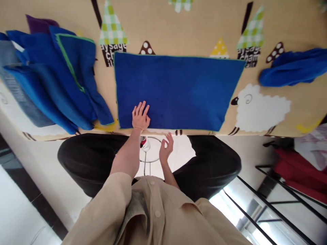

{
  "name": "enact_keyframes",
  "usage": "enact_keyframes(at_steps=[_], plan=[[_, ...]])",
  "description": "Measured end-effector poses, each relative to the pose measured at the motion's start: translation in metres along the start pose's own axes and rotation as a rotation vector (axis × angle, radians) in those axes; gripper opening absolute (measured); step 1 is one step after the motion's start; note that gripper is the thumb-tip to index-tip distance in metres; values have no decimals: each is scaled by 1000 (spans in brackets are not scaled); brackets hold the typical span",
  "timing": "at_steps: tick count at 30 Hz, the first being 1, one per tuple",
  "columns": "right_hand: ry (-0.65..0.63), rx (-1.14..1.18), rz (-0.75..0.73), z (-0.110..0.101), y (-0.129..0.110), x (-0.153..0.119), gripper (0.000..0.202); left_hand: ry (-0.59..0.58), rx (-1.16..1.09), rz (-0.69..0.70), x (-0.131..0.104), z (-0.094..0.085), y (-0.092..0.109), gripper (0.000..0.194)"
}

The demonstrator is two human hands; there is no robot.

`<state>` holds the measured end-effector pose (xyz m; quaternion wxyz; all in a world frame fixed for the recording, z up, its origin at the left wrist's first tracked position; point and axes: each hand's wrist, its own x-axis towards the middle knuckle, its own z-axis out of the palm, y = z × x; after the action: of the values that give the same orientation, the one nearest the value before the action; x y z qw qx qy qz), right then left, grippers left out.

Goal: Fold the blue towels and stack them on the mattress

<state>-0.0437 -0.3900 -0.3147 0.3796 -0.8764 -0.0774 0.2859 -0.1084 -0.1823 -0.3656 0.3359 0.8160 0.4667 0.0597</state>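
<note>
The cloth pile (58, 78) on the left reaches the near edge of the surface (158, 27), so a nudge could tip it over; the spread blue cloth (184, 92) might wrinkle or skew if the left grip (141, 119) dragged sideways; that grip lies flat, fingers apart, on the cloth's near left part; most of the cloth stretches rightward; the right grip (166, 148), loosely curled, seemingly around nothing, sits apart, just off the edge.
</note>
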Motion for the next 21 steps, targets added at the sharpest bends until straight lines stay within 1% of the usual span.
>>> enact_keyframes(at_steps=[2,4,6,8,12,14,17,19,20,21], plan=[[47,303,239,0,-12,14,46,20,-7,2,1,1,0,69],[65,565,470,0,-23,30,38,39,22,1,1,2,0,69],[47,755,611,2,-30,42,30,56,53,8,1,3,-1,69],[29,866,678,5,-36,47,22,72,74,23,2,3,-2,68],[44,971,764,12,-46,54,9,101,113,21,2,3,0,66],[18,1038,787,13,-50,61,8,120,132,16,0,-1,6,64],[-26,1136,839,13,-53,71,13,144,159,11,-1,-10,17,56],[-45,1202,879,12,-52,76,17,191,166,-20,11,-18,26,43],[-49,1236,892,12,-51,77,17,211,157,-24,25,-22,31,36],[-49,1264,899,12,-50,78,18,222,137,-13,43,-26,37,29]])
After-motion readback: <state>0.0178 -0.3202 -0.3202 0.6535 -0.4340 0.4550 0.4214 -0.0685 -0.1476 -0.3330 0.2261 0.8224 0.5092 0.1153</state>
